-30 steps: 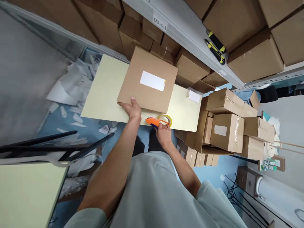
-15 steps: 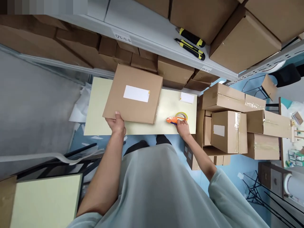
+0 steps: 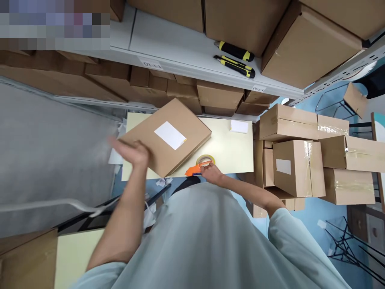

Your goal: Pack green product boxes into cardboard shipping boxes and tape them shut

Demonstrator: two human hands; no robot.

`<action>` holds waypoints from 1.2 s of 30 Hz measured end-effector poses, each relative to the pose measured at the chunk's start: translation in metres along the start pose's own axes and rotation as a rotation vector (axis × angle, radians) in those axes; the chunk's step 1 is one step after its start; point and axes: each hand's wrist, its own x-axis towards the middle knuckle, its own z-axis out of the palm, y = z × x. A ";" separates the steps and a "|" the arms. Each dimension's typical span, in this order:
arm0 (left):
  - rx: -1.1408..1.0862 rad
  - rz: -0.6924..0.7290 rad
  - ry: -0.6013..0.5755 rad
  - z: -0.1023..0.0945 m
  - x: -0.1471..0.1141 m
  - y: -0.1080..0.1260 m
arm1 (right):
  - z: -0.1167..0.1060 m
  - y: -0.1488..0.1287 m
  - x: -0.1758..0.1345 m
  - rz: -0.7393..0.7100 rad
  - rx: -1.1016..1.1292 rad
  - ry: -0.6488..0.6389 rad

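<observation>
A flat cardboard box (image 3: 189,120) with a white label (image 3: 170,135) lies turned at an angle on the pale yellow tabletop (image 3: 230,156). At its left corner is my left hand (image 3: 132,153), fingers stretched out and partly blurred, thumb by the box's side; whether it touches the cardboard I cannot tell. My right hand (image 3: 211,174) is closed around an orange tape dispenser (image 3: 193,170) carrying a roll of tape (image 3: 205,157). The dispenser is at the table's near edge, just right of the box's near corner.
A small stack of white labels (image 3: 239,126) sits at the table's back right. Two utility knives (image 3: 235,59) rest on the shelf (image 3: 171,36) above, among cartons. To the right, taped cardboard boxes (image 3: 299,168) are piled up. A grey wall (image 3: 60,144) bounds the left.
The box has turned, its left corner now pointing toward my left hand. My left hand has let go of its near edge and moved left. My right hand has brought the tape dispenser leftward, nearer me.
</observation>
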 end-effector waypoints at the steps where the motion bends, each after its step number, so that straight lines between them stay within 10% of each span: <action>1: 0.010 0.023 -0.006 0.018 -0.010 0.015 | 0.001 -0.003 0.001 0.005 -0.006 -0.001; 7: 0.147 0.577 -0.545 0.140 -0.077 0.118 | 0.006 -0.006 0.001 0.073 -0.024 0.031; 11: 0.211 0.561 -0.590 0.168 -0.086 0.120 | 0.013 -0.009 -0.002 0.111 -0.007 0.068; 20: 0.131 0.639 -0.588 0.169 -0.084 0.094 | 0.028 -0.009 -0.026 0.111 0.074 0.106; 26: 0.142 0.691 -0.597 0.160 -0.088 0.093 | 0.026 0.042 -0.087 0.261 0.048 0.030; 32: 0.157 0.830 -0.765 0.112 -0.112 0.069 | 0.012 0.110 -0.157 0.444 -0.005 -0.008; 36: 0.205 0.908 -0.962 0.064 -0.129 0.040 | -0.001 0.130 -0.136 0.445 -0.016 0.023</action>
